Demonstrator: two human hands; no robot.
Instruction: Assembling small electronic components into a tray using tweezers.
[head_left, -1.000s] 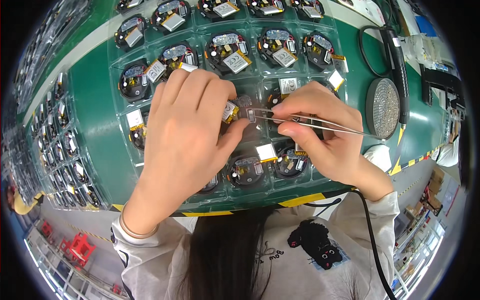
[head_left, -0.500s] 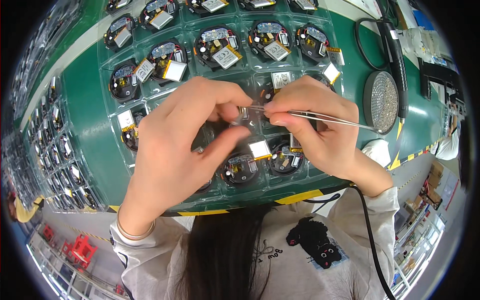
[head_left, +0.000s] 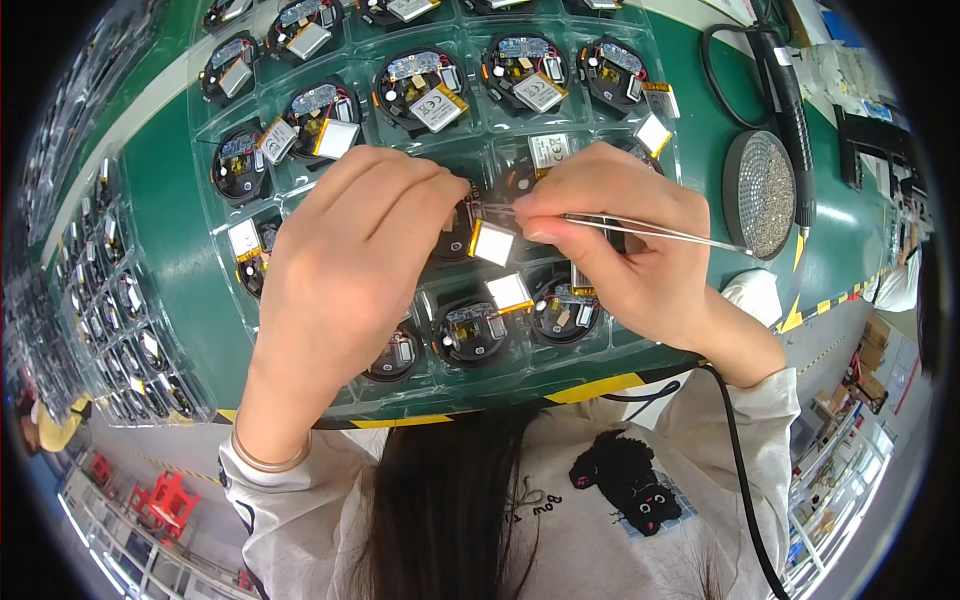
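My left hand (head_left: 345,240) bends over the middle of a clear plastic tray (head_left: 300,392), its fingertips drawn together at a round black device housing (head_left: 455,236). Whatever lies between those fingertips is hidden, and so is the thumb. In my right hand (head_left: 655,285) is a pair of thin metal tweezers (head_left: 650,231), pinched between thumb and fingers. Their tips point left, close to my left fingertips. Between the hands, a silver pouch battery (head_left: 493,243) with a yellow edge lies tilted at the housing. Another pouch battery (head_left: 509,292) rests just below it, by a second round housing (head_left: 472,334).
More housings with circuit boards and batteries (head_left: 437,107) fill the tray's far rows. On the right of the green table (head_left: 840,240) stand a round tin of metal wool (head_left: 768,195) and a black soldering-iron handle (head_left: 788,110). Stacked trays (head_left: 120,300) line the left. A black cable (head_left: 738,450) hangs nearby.
My left hand has turned over and its fingers have come together; the thumb no longer shows. The battery between my hands has come into view. The tweezers' tips have shifted slightly left.
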